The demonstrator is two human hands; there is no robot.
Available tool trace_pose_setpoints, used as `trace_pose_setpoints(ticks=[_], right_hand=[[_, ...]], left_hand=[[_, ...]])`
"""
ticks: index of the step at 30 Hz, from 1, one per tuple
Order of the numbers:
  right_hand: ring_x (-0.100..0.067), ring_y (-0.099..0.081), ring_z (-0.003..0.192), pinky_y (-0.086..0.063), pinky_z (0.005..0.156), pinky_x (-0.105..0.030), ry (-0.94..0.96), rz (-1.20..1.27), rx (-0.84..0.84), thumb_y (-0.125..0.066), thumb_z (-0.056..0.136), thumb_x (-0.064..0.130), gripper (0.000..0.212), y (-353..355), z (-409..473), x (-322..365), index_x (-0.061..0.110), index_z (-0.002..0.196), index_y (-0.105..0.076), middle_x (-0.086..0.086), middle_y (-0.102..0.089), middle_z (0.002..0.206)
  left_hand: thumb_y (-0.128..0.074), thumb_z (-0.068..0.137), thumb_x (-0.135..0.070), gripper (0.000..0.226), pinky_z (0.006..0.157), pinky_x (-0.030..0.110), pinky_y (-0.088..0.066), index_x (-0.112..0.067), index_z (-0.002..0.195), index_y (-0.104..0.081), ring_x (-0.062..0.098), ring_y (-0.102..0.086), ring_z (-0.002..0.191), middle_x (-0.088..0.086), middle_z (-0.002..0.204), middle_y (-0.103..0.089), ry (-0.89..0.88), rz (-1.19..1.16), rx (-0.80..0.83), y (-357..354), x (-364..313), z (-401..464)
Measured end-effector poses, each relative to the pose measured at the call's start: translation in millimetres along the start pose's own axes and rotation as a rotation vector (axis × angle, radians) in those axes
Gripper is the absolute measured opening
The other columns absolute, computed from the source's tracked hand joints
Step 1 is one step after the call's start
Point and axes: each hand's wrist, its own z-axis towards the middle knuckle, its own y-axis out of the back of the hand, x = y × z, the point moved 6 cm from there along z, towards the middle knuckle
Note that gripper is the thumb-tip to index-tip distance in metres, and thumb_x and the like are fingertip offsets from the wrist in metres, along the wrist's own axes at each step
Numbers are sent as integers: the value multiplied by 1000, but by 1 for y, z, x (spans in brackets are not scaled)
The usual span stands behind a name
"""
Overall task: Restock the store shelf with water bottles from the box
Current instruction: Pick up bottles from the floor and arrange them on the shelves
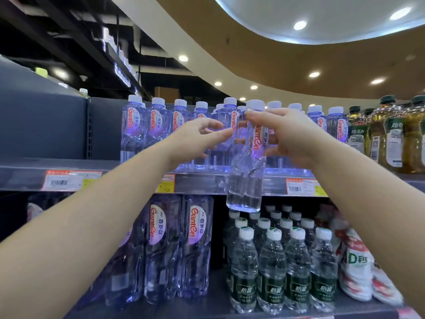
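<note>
Now holding a full water bottle (247, 162) at centre frame, right hand (287, 134) gripping its upper body just under the cap, base hanging in front of the shelf (207, 183) edge. Judging it fairly heavy, thin-walled and slick, so best gripped near the stiffer shoulder. Left hand (197, 137) reaching loosely curled, holding nothing, near the standing row of bottles (158, 127). Leaving little room: row crowding the gap, olive-coloured bottles (391, 134) at right, price tags (71, 179) below.

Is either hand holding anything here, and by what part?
The right hand grips a water bottle by its upper body, below the cap. The left hand holds nothing.
</note>
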Motion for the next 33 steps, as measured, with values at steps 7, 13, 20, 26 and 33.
trace_pose_setpoints(ticks=[7,13,20,26,33], right_hand=[[-18,-69,65,-58,62,-32,54,27,20,-68,87,40,30,-38,24,24,12,97,-73,-8,-76,96],[-15,-68,82,-59,75,-35,49,67,-77,-60,85,59,30,-42,35,23,31,93,-66,4,-68,103],[-10,-66,80,-50,75,-27,125,-407,-178,-67,87,37,10,-34,7,-48,30,94,-67,12,-70,85],[-5,-51,93,-36,83,-21,262,-694,-170,-69,83,45,33,-42,-6,-72,29,112,-67,18,-62,94],[-9,-50,81,-38,78,-29,416,-707,-276,-82,73,37,31,-45,-4,-77,26,101,-73,18,-60,82]], left_hand=[[-81,75,-30,81,67,28,-56,-42,139,-33,-3,-70,80,-8,104,-64,-55,-155,16,-2,0,-43],[-79,80,-19,71,67,33,-56,-46,131,-37,10,-72,87,-2,102,-72,-60,-273,-130,33,-3,-25],[-76,84,-17,87,71,32,-52,-35,148,-22,12,-59,92,0,110,-57,79,-166,-182,36,28,13],[-78,82,-23,93,68,33,-54,-39,150,-16,9,-53,83,-5,97,-46,181,-92,-129,26,47,29],[-85,73,-16,106,77,39,-62,-47,148,-16,25,-61,103,11,119,-50,228,8,-66,34,49,22]])
